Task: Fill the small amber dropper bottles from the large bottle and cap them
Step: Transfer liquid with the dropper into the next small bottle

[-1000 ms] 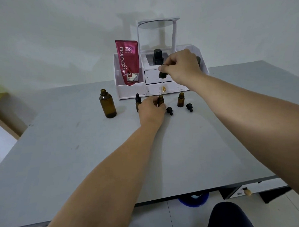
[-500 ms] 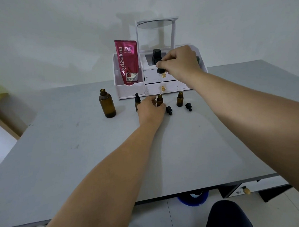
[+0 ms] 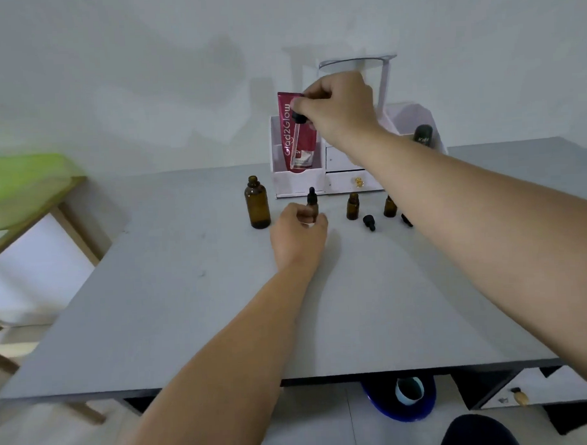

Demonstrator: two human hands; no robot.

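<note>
Both grips shifted: right hand (image 3: 339, 102) pinches dropper (image 3: 297, 134) higher, left hand (image 3: 298, 237) now holds capped bottle (image 3: 312, 201).

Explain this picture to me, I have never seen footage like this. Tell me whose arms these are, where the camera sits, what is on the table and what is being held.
There is no machine here. The two arms belong to a person, and the single picture comes from a camera worn on that person's head, looking forward and down.

On the grey table stand a large amber bottle, uncapped, and two open small amber bottles. Two loose black dropper caps lie beside them. Behind is a white organizer holding a red tube.

The right hand pinches a dropper raised in the air, its glass pipette pointing down. The left hand grips a capped small bottle that stands on the table.
</note>
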